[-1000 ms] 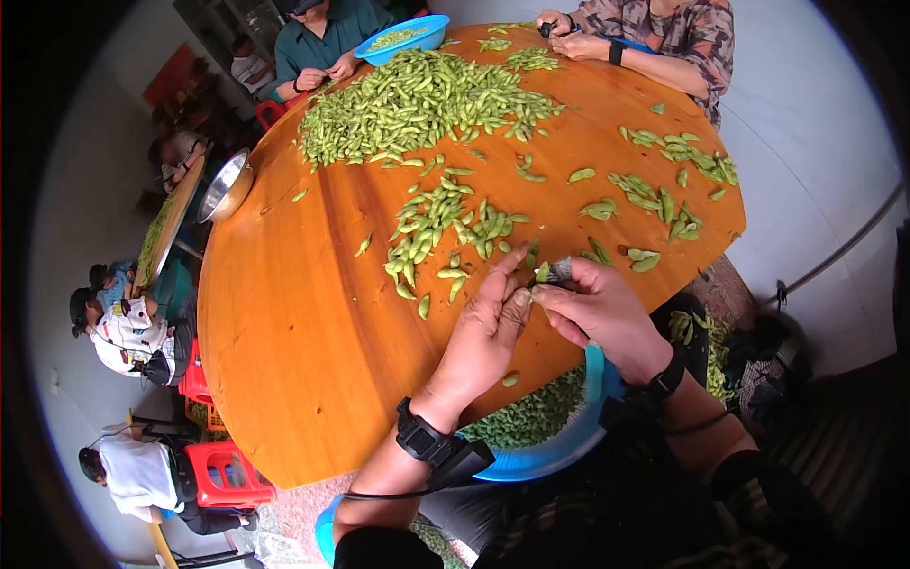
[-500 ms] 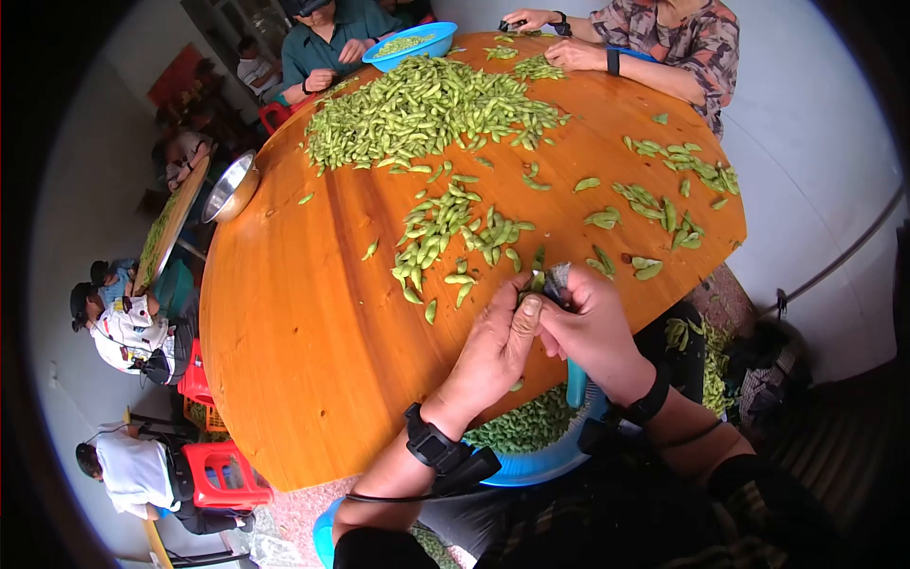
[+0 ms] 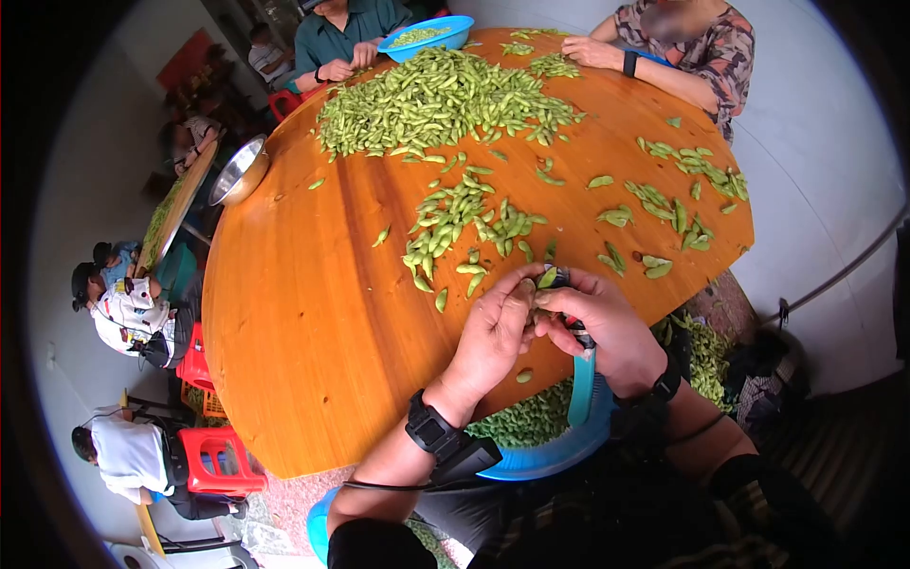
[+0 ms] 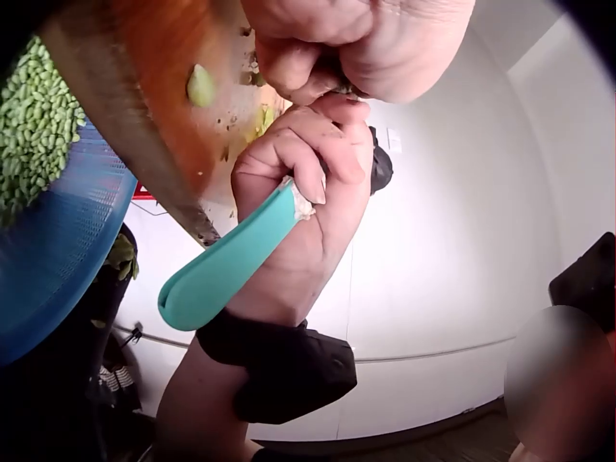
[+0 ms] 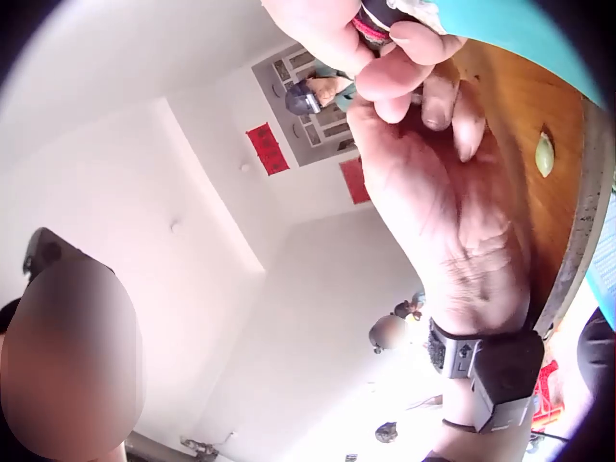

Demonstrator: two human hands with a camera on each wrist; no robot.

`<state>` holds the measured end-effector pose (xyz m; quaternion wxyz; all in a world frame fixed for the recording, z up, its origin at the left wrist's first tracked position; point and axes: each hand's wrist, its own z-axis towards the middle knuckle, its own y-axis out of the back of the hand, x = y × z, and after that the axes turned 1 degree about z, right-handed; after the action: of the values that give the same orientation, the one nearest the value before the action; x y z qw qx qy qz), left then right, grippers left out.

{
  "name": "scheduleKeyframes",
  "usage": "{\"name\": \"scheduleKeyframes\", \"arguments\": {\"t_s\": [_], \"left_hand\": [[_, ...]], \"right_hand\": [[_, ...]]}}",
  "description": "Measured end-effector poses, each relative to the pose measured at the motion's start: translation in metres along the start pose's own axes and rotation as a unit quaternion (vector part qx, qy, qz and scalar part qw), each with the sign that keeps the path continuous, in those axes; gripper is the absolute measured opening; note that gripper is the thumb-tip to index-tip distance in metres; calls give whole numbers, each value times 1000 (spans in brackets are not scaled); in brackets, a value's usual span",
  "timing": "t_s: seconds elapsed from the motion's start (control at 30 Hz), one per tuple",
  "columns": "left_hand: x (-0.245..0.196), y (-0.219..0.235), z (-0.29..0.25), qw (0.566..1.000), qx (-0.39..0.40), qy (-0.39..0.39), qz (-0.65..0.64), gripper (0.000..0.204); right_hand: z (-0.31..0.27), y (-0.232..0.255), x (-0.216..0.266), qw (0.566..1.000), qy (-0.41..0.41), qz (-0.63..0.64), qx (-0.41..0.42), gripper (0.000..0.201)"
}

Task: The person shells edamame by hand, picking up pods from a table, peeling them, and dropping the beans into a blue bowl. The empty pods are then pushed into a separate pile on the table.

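Note:
Both hands meet over the near edge of the wooden table. My left hand (image 3: 494, 330) pinches a green pod (image 3: 547, 277) between thumb and fingers, its tip pointing up. My right hand (image 3: 607, 327) has its fingers curled round a tool with a turquoise handle (image 3: 582, 387); the handle juts out below the fist, also plain in the left wrist view (image 4: 231, 260). The tool's working end is hidden among the fingers. Below the hands, shelled green beans (image 3: 531, 419) fill a blue basin (image 3: 559, 453). One loose bean (image 3: 523, 376) lies at the table edge.
A large heap of pods (image 3: 436, 102) covers the table's far part, with a smaller pile (image 3: 455, 223) nearer. Flattened pods (image 3: 697, 232) lie at right. A metal bowl (image 3: 241, 173) stands at the left edge, a blue bowl (image 3: 427, 36) at the far edge. People sit around.
The view has shifted, so the table contents appear slightly to the right. The hands stay together at the pod; the right hand has turned, showing more of the turquoise handle.

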<state>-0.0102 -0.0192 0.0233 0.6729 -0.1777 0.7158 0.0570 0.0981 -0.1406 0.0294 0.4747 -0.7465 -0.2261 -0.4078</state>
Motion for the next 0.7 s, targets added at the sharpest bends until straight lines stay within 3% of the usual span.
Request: {"name": "scheduleKeyframes", "arguments": {"t_s": [0.13, 0.2, 0.3, 0.43, 0.53, 0.6, 0.7], "left_hand": [[6, 1, 1, 1000, 9, -27, -11, 39], [3, 2, 3, 995, 26, -12, -98, 36], [-2, 0, 4, 993, 9, -22, -116, 34], [4, 1, 7, 989, 19, -42, -139, 29], [3, -5, 5, 992, 15, -105, -71, 24], [5, -6, 5, 992, 7, -124, -36, 20], [15, -3, 6, 982, -33, -166, 82, 14]], "right_hand": [[1, 5, -1, 1000, -10, 21, 3, 11], [2, 8, 0, 998, -7, 60, 5, 12], [7, 13, 1, 993, -20, 116, 1, 13], [8, 13, 4, 994, -21, 104, 0, 12], [7, 14, 7, 990, -40, 135, 7, 18], [7, 19, 9, 971, -136, 180, 86, 27], [2, 15, 9, 975, -147, 155, 68, 29]]}}
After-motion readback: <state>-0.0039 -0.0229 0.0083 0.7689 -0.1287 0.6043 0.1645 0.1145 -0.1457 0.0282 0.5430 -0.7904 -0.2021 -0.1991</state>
